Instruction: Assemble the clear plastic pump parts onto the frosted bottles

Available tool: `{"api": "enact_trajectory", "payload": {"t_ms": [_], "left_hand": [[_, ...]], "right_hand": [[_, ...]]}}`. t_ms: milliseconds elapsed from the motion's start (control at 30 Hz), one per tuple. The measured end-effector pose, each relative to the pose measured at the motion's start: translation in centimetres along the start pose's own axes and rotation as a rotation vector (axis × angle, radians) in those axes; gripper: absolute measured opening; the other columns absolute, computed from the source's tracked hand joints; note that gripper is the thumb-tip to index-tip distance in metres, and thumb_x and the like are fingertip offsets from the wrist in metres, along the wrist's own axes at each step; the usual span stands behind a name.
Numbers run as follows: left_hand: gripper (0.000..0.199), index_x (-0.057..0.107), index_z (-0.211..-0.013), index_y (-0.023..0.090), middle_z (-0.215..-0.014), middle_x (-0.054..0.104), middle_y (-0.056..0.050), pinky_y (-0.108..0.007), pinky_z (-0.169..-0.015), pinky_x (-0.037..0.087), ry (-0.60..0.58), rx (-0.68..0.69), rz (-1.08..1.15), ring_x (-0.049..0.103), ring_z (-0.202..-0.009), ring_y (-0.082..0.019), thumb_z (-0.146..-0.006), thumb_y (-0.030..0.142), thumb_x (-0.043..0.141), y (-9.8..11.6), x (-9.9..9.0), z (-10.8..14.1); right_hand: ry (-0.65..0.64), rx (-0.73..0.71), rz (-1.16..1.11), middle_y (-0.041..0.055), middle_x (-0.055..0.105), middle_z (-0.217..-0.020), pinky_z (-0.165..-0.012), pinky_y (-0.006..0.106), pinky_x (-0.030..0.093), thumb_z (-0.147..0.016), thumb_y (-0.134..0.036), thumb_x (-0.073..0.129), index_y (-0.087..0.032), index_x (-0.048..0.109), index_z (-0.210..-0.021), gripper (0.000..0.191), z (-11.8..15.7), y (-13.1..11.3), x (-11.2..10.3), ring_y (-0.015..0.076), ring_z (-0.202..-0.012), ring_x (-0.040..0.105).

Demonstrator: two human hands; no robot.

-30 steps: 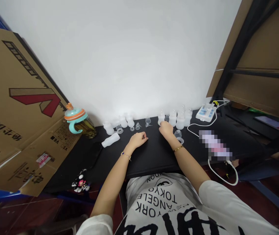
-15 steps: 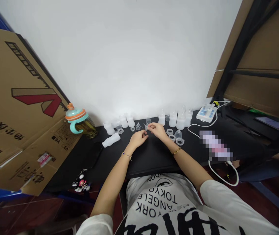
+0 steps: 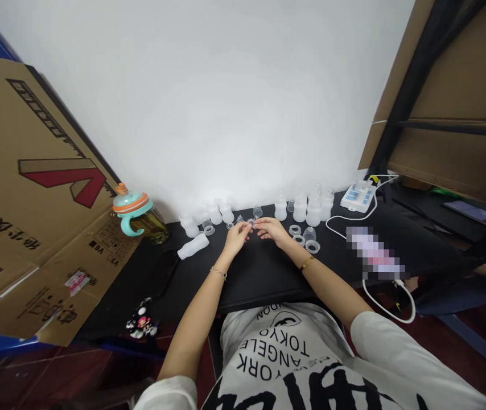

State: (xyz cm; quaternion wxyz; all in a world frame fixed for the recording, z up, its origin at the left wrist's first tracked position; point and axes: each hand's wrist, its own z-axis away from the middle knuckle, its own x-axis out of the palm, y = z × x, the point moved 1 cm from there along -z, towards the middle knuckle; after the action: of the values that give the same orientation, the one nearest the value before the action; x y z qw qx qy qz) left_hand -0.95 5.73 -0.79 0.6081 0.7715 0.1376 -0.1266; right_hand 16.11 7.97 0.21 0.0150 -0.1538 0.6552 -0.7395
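Note:
Both hands meet over the middle of the black table point(image 3: 264, 276). Between their fingertips is a small clear bottle nipple point(image 3: 250, 222), partly covered by the fingers. My left hand point(image 3: 237, 238) pinches its near left side, and my right hand point(image 3: 272, 230) grips it from the right. Just behind stands a clear cap point(image 3: 258, 211). To the left are white bottles point(image 3: 190, 225), one lying on its side point(image 3: 194, 246), and a clear cap with a ring point(image 3: 209, 228). On the right stand several bottles with nipples point(image 3: 313, 212), near loose rings point(image 3: 312, 246) and a clear cap point(image 3: 309, 234).
A teal-lidded drink jug point(image 3: 140, 219) stands at the left beside a large cardboard box point(image 3: 55, 199). A dark phone point(image 3: 166, 273) with a charm point(image 3: 141, 323) lies near the left edge. At right are a white power strip point(image 3: 358, 196), a cable and a blurred-out device point(image 3: 375, 253).
My left hand has risen to the nipple and now pinches it together with my right hand. The nipple has shifted slightly left.

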Motion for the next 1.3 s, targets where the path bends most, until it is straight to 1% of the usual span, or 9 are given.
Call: {"api": "enact_trajectory", "payload": {"t_ms": [167,433,533,633,700,833,967,1067,1300], "left_hand": [[0.038,0.068,-0.092,0.017,-0.085,0.074,-0.006,-0.024,-0.054,0.048,-0.015,0.001,-0.020,0.062,-0.059,-0.014,-0.091,0.053,0.057,-0.08,-0.13,-0.11],[0.032,0.069,-0.090,0.016,-0.084,0.074,-0.006,-0.024,-0.053,0.047,-0.030,-0.033,-0.027,0.062,-0.059,-0.014,-0.090,0.047,0.057,-0.07,-0.15,-0.07],[0.033,0.071,-0.107,0.016,-0.091,0.076,-0.007,-0.024,-0.055,0.048,0.002,-0.041,-0.053,0.063,-0.060,-0.014,-0.091,0.042,0.058,-0.10,-0.19,-0.01],[0.047,0.062,-0.131,0.016,-0.099,0.076,-0.008,-0.023,-0.055,0.049,0.057,-0.059,-0.021,0.063,-0.061,-0.012,-0.090,0.038,0.062,-0.09,-0.29,-0.02],[0.052,0.059,-0.136,0.017,-0.103,0.075,-0.008,-0.022,-0.054,0.048,0.076,-0.054,0.014,0.063,-0.061,-0.011,-0.089,0.039,0.063,0.04,-0.36,-0.06],[0.044,0.067,-0.120,0.017,-0.099,0.074,-0.007,-0.021,-0.053,0.048,0.079,-0.041,0.047,0.063,-0.061,-0.011,-0.087,0.047,0.065,0.46,-0.46,-0.08],[0.043,0.068,-0.098,0.015,-0.085,0.073,-0.007,-0.023,-0.052,0.048,0.062,-0.069,0.087,0.061,-0.059,-0.012,-0.086,0.056,0.065,0.77,-0.41,0.05],[0.050,0.064,-0.082,0.016,-0.077,0.069,-0.006,-0.023,-0.052,0.047,0.054,-0.094,0.132,0.061,-0.058,-0.012,-0.086,0.065,0.061,0.70,-0.32,0.12],[0.054,0.060,-0.075,0.016,-0.064,0.061,-0.001,-0.021,-0.050,0.045,0.026,-0.155,0.213,0.058,-0.053,-0.011,-0.083,0.070,0.062,0.37,-0.16,0.01]], "right_hand": [[-0.005,0.012,0.054,0.0003,0.073,-0.069,-0.045,0.017,0.051,-0.079,-0.014,0.079,-0.017,0.067,-0.098,0.023,0.51,-0.07,0.40,0.0103,-0.051,0.064],[-0.001,0.007,0.099,0.0006,0.074,-0.070,-0.045,0.017,0.050,-0.079,-0.015,0.080,-0.017,0.067,-0.097,0.022,0.50,-0.03,0.51,0.0102,-0.051,0.063],[0.002,0.010,0.089,0.0016,0.074,-0.073,-0.044,0.017,0.050,-0.080,-0.014,0.078,-0.016,0.068,-0.095,0.018,0.42,-0.02,0.45,0.0096,-0.051,0.062],[0.001,0.010,0.072,0.0017,0.074,-0.074,-0.044,0.017,0.050,-0.080,-0.014,0.078,-0.016,0.068,-0.095,0.018,0.35,0.03,0.38,0.0094,-0.052,0.062],[-0.012,-0.010,0.068,0.0003,0.072,-0.071,-0.046,0.017,0.051,-0.077,-0.015,0.081,-0.016,0.069,-0.097,0.023,0.29,0.05,0.35,0.0098,-0.054,0.063],[-0.013,-0.065,0.108,-0.0006,0.071,-0.071,-0.045,0.016,0.049,-0.075,-0.016,0.084,-0.016,0.070,-0.097,0.026,0.16,0.06,0.40,0.0091,-0.054,0.063],[-0.003,-0.121,0.183,0.0001,0.070,-0.067,-0.042,0.014,0.045,-0.085,-0.030,0.079,-0.015,0.070,-0.087,0.018,0.10,0.08,0.58,0.0078,-0.051,0.060],[-0.020,-0.164,0.245,-0.0001,0.065,-0.059,-0.042,0.014,0.044,-0.088,-0.044,0.076,-0.016,0.065,-0.072,0.034,0.10,0.16,0.71,0.0075,-0.048,0.058],[-0.043,-0.181,0.261,-0.0003,0.063,-0.056,-0.042,0.015,0.045,-0.086,-0.054,0.075,-0.016,0.060,-0.067,0.045,0.23,0.21,0.84,0.0084,-0.047,0.057]]}}
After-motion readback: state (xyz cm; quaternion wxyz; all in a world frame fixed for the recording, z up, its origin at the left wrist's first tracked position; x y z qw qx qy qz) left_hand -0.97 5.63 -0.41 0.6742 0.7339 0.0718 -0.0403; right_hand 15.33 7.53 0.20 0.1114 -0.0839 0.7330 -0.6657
